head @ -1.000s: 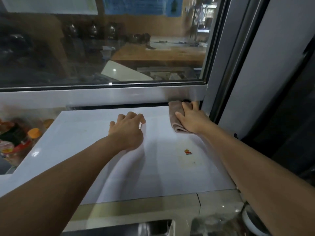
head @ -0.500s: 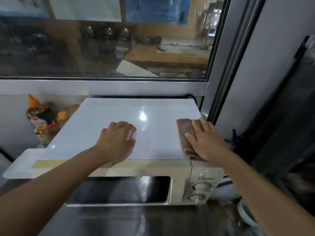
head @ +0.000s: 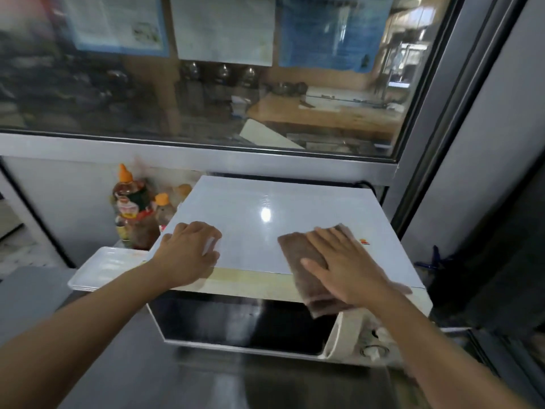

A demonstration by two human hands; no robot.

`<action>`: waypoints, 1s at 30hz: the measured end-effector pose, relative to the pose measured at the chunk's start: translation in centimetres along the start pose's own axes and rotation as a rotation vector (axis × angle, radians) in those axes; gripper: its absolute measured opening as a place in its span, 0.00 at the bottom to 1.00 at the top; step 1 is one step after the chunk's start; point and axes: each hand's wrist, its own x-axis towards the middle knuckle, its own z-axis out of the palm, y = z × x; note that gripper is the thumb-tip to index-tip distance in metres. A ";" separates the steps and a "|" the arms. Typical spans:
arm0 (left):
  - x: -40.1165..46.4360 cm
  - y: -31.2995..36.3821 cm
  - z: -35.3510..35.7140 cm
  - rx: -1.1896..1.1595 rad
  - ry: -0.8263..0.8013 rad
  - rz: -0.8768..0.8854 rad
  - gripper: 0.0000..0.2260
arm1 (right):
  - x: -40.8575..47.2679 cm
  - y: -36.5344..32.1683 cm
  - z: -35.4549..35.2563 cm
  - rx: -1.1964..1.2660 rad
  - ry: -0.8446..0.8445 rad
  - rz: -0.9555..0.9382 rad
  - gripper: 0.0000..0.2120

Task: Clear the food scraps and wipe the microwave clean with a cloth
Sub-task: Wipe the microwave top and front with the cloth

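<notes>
Wiping microwave top: cloth at front right edge.
Bottles, amber contents, left of it. Right hand flat, fingers spread, pressing cloth; left hand curled, resting on top.

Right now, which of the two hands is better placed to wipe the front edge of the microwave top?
The right hand, probably: it presses flat on the brown cloth, already overhanging the microwave front edge. The left hand rests bare on the top.
</notes>
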 end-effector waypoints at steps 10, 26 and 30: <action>-1.2 -3.5 -0.6 -0.012 0.036 -0.048 0.16 | 5.2 -10.3 1.2 0.075 -0.020 0.027 0.31; -1.3 1.0 -1.2 -0.135 0.069 0.058 0.14 | 3.2 -7.1 -2.3 0.187 0.016 0.518 0.13; -1.3 1.1 -1.7 -0.125 0.043 0.059 0.14 | 3.2 -8.2 -3.3 0.424 0.072 0.463 0.04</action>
